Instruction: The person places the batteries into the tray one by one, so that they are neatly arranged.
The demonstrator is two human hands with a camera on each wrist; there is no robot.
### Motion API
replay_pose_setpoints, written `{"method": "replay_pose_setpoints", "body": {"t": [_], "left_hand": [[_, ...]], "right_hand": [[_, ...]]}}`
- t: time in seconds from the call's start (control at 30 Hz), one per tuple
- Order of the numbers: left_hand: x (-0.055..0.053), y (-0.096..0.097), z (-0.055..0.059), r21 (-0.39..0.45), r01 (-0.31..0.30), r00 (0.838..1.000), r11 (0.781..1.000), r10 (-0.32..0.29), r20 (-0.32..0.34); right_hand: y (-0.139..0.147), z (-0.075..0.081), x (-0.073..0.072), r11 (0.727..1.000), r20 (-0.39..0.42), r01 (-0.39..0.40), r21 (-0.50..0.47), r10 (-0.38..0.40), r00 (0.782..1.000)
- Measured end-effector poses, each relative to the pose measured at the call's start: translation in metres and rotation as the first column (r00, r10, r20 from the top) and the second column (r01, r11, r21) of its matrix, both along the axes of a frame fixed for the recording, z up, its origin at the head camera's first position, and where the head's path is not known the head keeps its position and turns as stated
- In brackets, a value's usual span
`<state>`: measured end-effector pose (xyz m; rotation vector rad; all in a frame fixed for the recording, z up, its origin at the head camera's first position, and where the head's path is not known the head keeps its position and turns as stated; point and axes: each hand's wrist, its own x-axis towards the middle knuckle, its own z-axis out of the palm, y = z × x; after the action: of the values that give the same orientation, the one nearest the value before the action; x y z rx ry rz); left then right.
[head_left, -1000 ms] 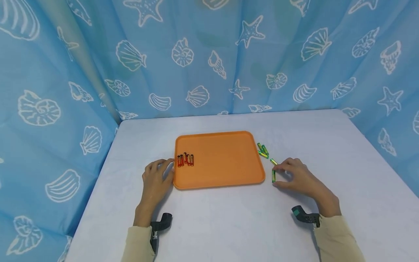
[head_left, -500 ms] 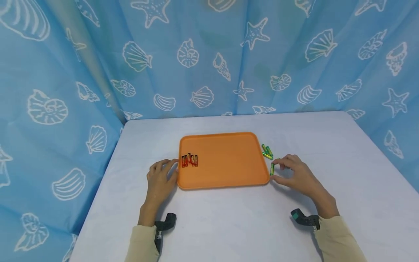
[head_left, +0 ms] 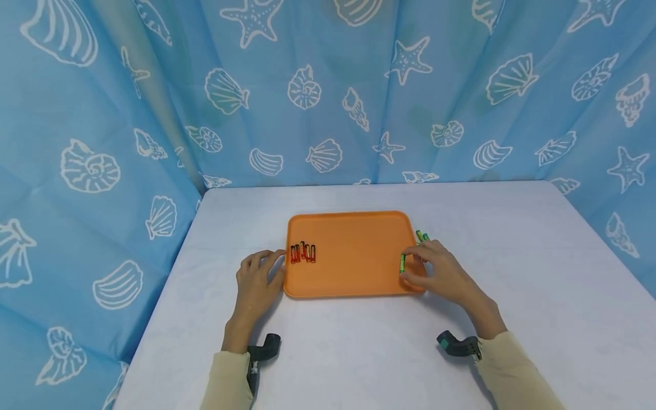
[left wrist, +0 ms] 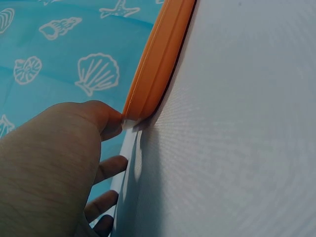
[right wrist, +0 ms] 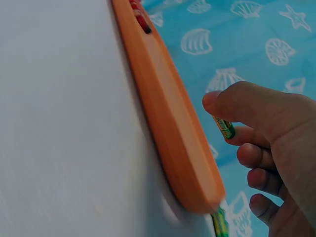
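My right hand (head_left: 443,274) pinches a green battery (head_left: 402,263) between thumb and fingertips, over the right part of the orange tray (head_left: 353,250). In the right wrist view the green battery (right wrist: 225,128) is partly covered by the thumb, and the other fingers curl loosely below. At the tray's left side, my left hand (head_left: 256,290) rests with bent, relaxed fingers against the rim. The left wrist view has its thumb at the tray's corner (left wrist: 140,106). Several red batteries (head_left: 303,251) stand side by side in a row along the tray's left side.
More green batteries (head_left: 420,234) lie on the white table (head_left: 359,347) just past the tray's right edge, partly hidden behind the right hand. A blue curtain (head_left: 328,102) with white shell prints closes off the back and sides. Each wrist wears a black camera mount (head_left: 458,345).
My right hand has picked up a green battery from the table and carried it left over the tray. The left hand stays at the rim, and the head view has shifted slightly.
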<state>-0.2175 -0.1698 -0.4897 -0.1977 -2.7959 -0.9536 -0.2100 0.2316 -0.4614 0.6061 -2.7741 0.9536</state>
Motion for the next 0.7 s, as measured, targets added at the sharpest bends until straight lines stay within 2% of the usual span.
{"method": "replay_pose_setpoints", "body": {"t": [0.43,0.7], "left_hand": [[0.0,-0.005,-0.001,-0.014,-0.012,1.0,1.0,0.012,-0.003],[-0.002,-0.001,-0.002,-0.006,-0.009,1.0,1.0,0.009,0.013]], "right_hand": [[-0.022,-0.007,-0.007,0.999,-0.029,-0.05,0.007,0.05,0.998],[-0.039,-0.003,-0.017,0.996,-0.039,-0.092,0.017,0.092,0.995]]}}
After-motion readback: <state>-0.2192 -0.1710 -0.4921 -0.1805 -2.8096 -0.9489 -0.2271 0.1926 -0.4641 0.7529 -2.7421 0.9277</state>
